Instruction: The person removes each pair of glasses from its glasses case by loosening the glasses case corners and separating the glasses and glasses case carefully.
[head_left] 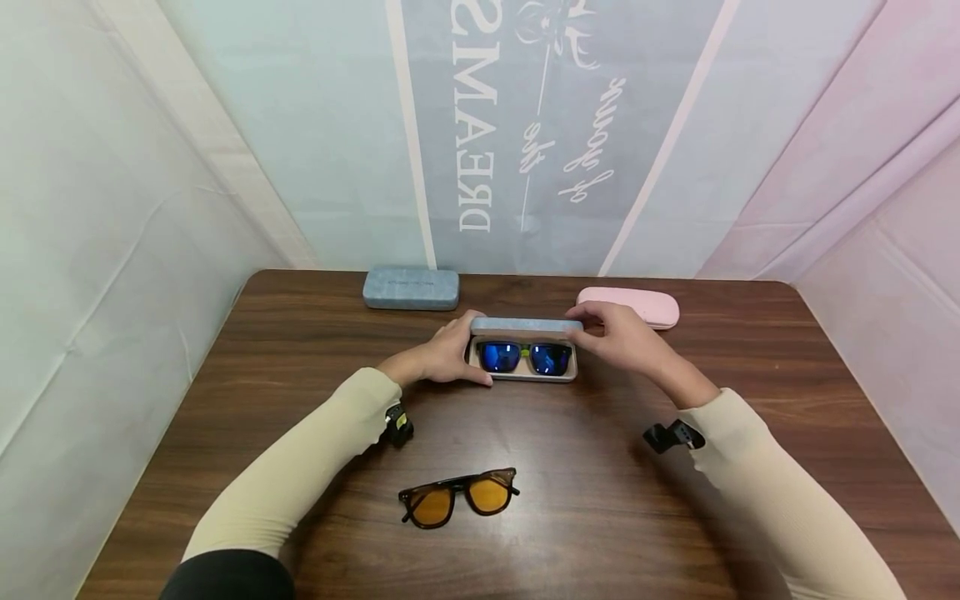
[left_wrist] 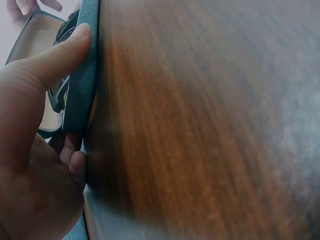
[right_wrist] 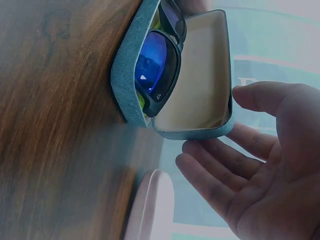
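on the wooden table [head_left: 585,500], the open blue case [head_left: 527,325] is lying toward the far side. the left hand [head_left: 448,350] is gripping its base [left_wrist: 82,75], the right hand [head_left: 618,337] pinching its lid [right_wrist: 200,70]. blue-lensed sunglasses [head_left: 504,357] are resting inside; bracing the base and clearing the left thumb [left_wrist: 65,57] from the lid's path should be helping.

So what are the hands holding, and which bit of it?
The open blue glasses case: the left hand grips its base at the left end; the right hand holds its lid at the right end.
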